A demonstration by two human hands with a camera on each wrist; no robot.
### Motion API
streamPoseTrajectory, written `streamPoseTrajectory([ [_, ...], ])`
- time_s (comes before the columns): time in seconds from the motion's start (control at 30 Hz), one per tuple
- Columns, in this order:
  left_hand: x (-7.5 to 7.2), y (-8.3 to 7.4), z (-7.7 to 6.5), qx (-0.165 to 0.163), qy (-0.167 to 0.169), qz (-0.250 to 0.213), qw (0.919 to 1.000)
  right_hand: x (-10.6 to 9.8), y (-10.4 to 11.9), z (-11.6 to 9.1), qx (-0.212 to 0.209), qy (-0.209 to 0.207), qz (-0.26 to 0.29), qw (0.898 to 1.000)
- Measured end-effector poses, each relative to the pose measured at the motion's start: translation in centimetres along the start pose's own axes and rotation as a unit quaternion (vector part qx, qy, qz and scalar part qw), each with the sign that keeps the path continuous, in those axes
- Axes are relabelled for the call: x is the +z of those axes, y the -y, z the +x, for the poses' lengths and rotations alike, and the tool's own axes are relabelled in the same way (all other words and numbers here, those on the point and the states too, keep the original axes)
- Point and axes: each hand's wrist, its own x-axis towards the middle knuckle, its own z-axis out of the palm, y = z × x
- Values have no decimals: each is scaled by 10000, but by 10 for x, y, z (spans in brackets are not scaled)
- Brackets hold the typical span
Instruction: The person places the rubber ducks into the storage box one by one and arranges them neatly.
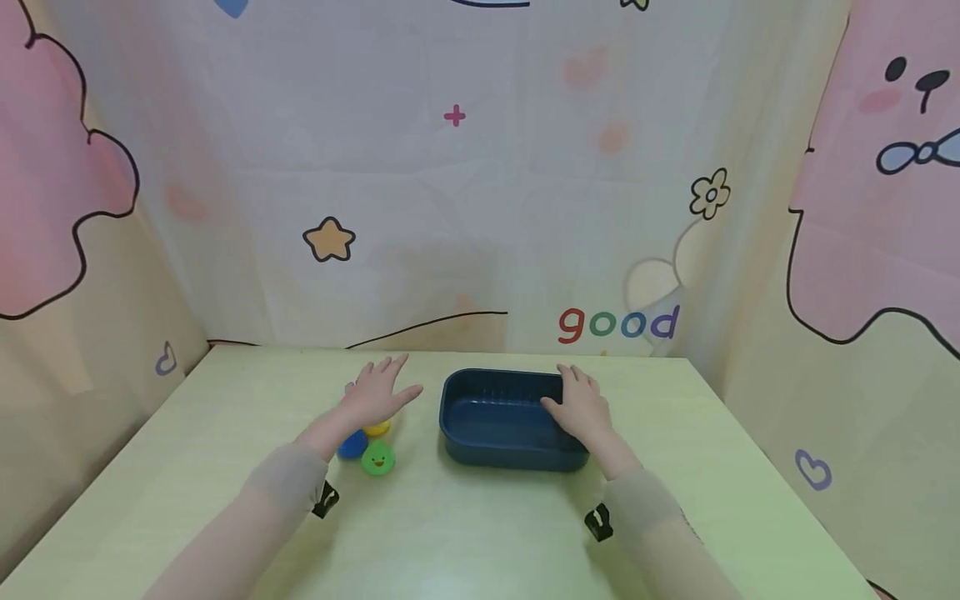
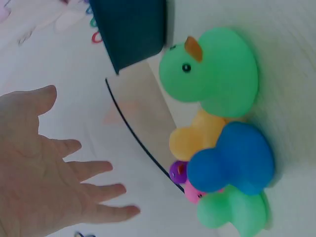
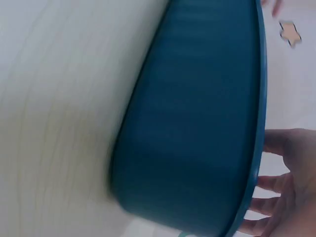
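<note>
My left hand (image 1: 372, 394) hovers with spread fingers above a small cluster of toy ducks, holding nothing. In the left wrist view the cluster shows a green duck (image 2: 229, 74), a blue duck (image 2: 242, 160), a yellow duck (image 2: 207, 129), a second green duck (image 2: 242, 212), a purple duck (image 2: 177, 172) and a pink duck (image 2: 192, 192), partly covered by one another. Right of them stands a dark blue plastic basket (image 1: 510, 457). My right hand (image 1: 585, 407) is over its right end, thumb and fingers extended across the rim. Whether they touch it is hard to tell.
Everything stands on a pale wooden table (image 1: 480, 533). A printed curtain (image 1: 420, 192) hangs behind its far edge, with more printed cloth along both sides. Black clips (image 1: 600, 522) sit by the sleeve cuffs.
</note>
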Motion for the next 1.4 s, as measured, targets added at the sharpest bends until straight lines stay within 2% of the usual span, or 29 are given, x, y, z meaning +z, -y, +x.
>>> streamPoseTrajectory([
  [0.17,-15,26,-4,266,-53,-721,9970,-10,-23,1,294,-231,382,9986],
  [0.37,-27,47,-11,-50,-122,-1281,9917,-14,-42,0,484,-206,920,9944],
  [0.5,-28,60,-14,-280,-162,-1758,9839,-14,-49,-2,798,-91,1519,9851],
  [0.6,-26,66,-16,-452,-189,-2077,9770,-12,-54,-3,1092,196,2159,9701],
  [0.73,-23,72,-19,-748,-178,-2373,9684,-9,-60,-5,1455,635,3059,9387],
  [0.87,-18,78,-21,-1154,-83,-2573,9594,-6,-67,-6,1583,864,3638,9138],
  [1.03,-13,86,-22,-1518,-22,-2700,9508,-3,-74,-6,1628,938,4201,8878],
  [1.27,-3,98,-22,-1718,-152,-2702,9472,5,-79,-7,1738,819,4946,8477],
  [1.4,1,101,-23,-1885,-85,-2701,9442,10,-82,-9,1659,695,5226,8334],
])
